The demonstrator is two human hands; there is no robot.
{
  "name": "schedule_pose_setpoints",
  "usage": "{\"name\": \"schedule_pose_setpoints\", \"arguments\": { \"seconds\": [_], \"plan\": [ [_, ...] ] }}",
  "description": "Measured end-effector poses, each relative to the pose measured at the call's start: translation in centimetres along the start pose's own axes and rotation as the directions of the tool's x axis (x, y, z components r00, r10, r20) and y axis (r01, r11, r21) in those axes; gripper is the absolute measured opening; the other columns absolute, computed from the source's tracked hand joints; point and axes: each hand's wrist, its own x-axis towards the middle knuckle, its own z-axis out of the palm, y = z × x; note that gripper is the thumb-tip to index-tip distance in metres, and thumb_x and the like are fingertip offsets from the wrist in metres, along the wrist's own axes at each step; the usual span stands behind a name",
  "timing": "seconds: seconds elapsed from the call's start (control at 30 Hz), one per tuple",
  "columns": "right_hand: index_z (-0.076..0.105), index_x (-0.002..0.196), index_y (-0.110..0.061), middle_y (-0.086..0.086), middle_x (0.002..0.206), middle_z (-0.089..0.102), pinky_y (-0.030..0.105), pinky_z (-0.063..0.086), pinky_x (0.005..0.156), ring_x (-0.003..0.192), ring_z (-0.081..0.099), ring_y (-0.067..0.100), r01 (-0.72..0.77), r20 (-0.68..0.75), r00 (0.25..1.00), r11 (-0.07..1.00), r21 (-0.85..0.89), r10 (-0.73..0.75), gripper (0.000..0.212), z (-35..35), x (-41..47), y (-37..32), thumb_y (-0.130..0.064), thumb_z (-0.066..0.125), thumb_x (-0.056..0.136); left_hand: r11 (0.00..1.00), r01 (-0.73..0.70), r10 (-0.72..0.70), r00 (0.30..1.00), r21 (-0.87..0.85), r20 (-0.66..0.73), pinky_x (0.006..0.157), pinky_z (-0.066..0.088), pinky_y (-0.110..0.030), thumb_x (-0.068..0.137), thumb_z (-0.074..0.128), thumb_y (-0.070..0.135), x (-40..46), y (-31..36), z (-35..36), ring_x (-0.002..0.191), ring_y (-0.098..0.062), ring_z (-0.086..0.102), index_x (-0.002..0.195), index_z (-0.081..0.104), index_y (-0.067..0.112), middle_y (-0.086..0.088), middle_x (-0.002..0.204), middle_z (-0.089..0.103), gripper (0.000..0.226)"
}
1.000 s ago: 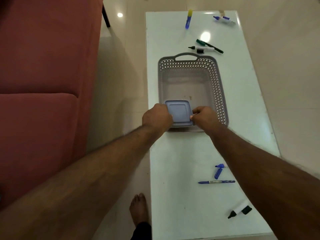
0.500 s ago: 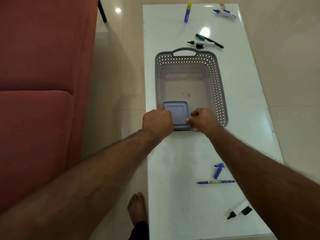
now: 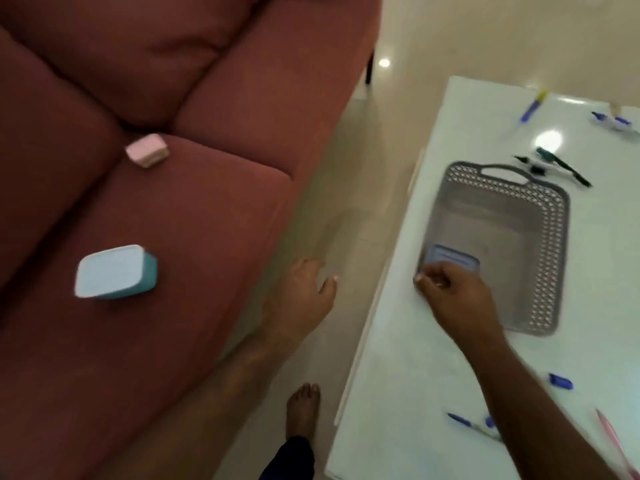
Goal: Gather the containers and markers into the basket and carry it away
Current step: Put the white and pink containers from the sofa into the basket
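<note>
Floor strip (image 3: 349, 209) bare between sofa (image 3: 173, 237) and table (image 3: 433, 393). Left hand (image 3: 304, 292) over it, fingers loose, holding nothing. Right hand (image 3: 457, 299) curled at the basket (image 3: 550, 258) corner beside the blue container (image 3: 453, 259); grip unclear.

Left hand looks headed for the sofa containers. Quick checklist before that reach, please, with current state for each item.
1. Blue-lidded container inside the gray basket: ok, in its near corner.
2. Right hand clear of that container: cannot tell, its curled fingers sit at the lid's edge and the frame is blurred.
3. Left hand free to grasp: ok, open, holding nothing, over the floor between sofa and table.
4. Teal container reachable: ok, uncovered on the sofa cushion.
5. Pink container located: ok, farther back near the cushion seam.
6. Markers gathered: not ok, several lie on the white table.
</note>
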Motion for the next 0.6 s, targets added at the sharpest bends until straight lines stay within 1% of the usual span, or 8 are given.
{"name": "schedule_pose_setpoints", "arguments": {
  "seconds": [0.07, 0.13, 0.2, 0.27, 0.33, 0.47, 0.53, 0.6],
  "plan": [
    [0.073, 0.102, -0.019, -0.004, 0.086, 0.071, 0.023, 0.041, 0.074, 0.081, 0.065, 0.012, 0.031, 0.108, 0.994, 0.999, 0.045, -0.035, 0.017, 1.5, -2.5, -2.8, -0.029, 0.071, 0.088, 0.995, 0.104, -0.104, 0.995, -0.001, -0.008, 0.086, 0.05, -0.035, 0.091, 0.056, 0.044, -2.6, -3.1, -3.3, 0.106, -0.029, 0.062, 0.116, 0.067, 0.014, -0.01, 0.116, 0.066, 0.04],
    [0.073, 0.102, -0.022, -0.005, 0.085, 0.072, 0.027, 0.047, 0.076, 0.083, 0.067, 0.014, 0.046, 0.209, 0.976, 0.995, 0.084, -0.063, 0.016, 2.9, -4.8, -5.3, -0.03, 0.07, 0.088, 0.977, 0.205, -0.205, 0.979, -0.053, -0.01, 0.091, 0.045, -0.03, 0.091, 0.063, 0.038, -4.8, -5.5, -6.3, 0.112, -0.026, 0.061, 0.123, 0.065, 0.014, -0.008, 0.122, 0.066, 0.04],
    [0.072, 0.102, -0.026, -0.007, 0.085, 0.073, 0.032, 0.053, 0.082, 0.085, 0.068, 0.014, 0.054, 0.32, 0.944, 0.994, 0.092, -0.081, 0.016, 4.1, -7.0, -8.0, -0.035, 0.068, 0.089, 0.945, 0.301, -0.306, 0.952, -0.125, -0.025, 0.09, 0.041, -0.026, 0.09, 0.066, 0.034, -6.9, -7.6, -9.2, 0.111, -0.023, 0.061, 0.124, 0.065, 0.012, -0.007, 0.122, 0.066, 0.04],
    [0.072, 0.102, -0.028, -0.008, 0.084, 0.073, 0.035, 0.055, 0.082, 0.083, 0.068, 0.011, 0.068, 0.404, 0.909, 0.993, 0.097, -0.102, 0.016, 5.9, -8.8, -10.5, -0.037, 0.068, 0.089, 0.9, 0.384, -0.403, 0.914, -0.208, -0.057, 0.085, 0.041, -0.024, 0.089, 0.068, 0.032, -8.8, -10.0, -11.8, 0.108, -0.022, 0.063, 0.121, 0.067, 0.012, -0.006, 0.119, 0.068, 0.038],
    [0.072, 0.102, -0.026, -0.007, 0.081, 0.072, 0.036, 0.056, 0.081, 0.082, 0.068, 0.01, 0.078, 0.461, 0.879, 0.99, 0.114, -0.122, 0.015, 7.8, -10.0, -12.7, -0.034, 0.069, 0.089, 0.855, 0.444, -0.481, 0.872, -0.267, -0.089, 0.083, 0.042, -0.023, 0.088, 0.068, 0.035, -9.9, -12.8, -13.7, 0.105, -0.019, 0.064, 0.119, 0.067, 0.015, -0.002, 0.116, 0.069, 0.036],
    [0.071, 0.096, -0.025, -0.004, 0.079, 0.072, 0.04, 0.057, 0.079, 0.078, 0.069, 0.011, 0.08, 0.518, 0.844, 0.988, 0.131, -0.137, 0.01, 12.9, -10.6, -17.8, -0.03, 0.069, 0.089, 0.783, 0.535, -0.584, 0.809, -0.317, -0.075, 0.088, 0.047, -0.029, 0.09, 0.067, 0.037, -10.0, -20.0, -17.2, 0.105, -0.021, 0.064, 0.119, 0.065, 0.017, -0.003, 0.116, 0.07, 0.035],
    [0.071, 0.093, -0.023, -0.002, 0.077, 0.072, 0.043, 0.058, 0.077, 0.074, 0.068, 0.015, 0.084, 0.535, 0.833, 0.988, 0.13, -0.141, 0.007, 16.2, -10.3, -20.1, -0.029, 0.069, 0.09, 0.756, 0.56, -0.617, 0.783, -0.34, -0.084, 0.085, 0.044, -0.027, 0.09, 0.067, 0.035, -9.4, -24.0, -18.5, 0.106, -0.022, 0.064, 0.12, 0.065, 0.016, -0.004, 0.116, 0.069, 0.036],
    [0.069, 0.086, -0.026, 0.001, 0.075, 0.071, 0.046, 0.058, 0.076, 0.074, 0.069, 0.02, 0.066, 0.551, 0.823, 0.988, 0.142, -0.134, 0.004, 19.5, -10.0, -22.3, -0.028, 0.07, 0.089, 0.735, 0.583, -0.646, 0.758, -0.346, -0.095, 0.081, 0.04, -0.025, 0.089, 0.067, 0.036, -8.9, -27.8, -19.2, 0.106, -0.023, 0.064, 0.118, 0.065, 0.016, -0.004, 0.114, 0.07, 0.035]
  ]
}}
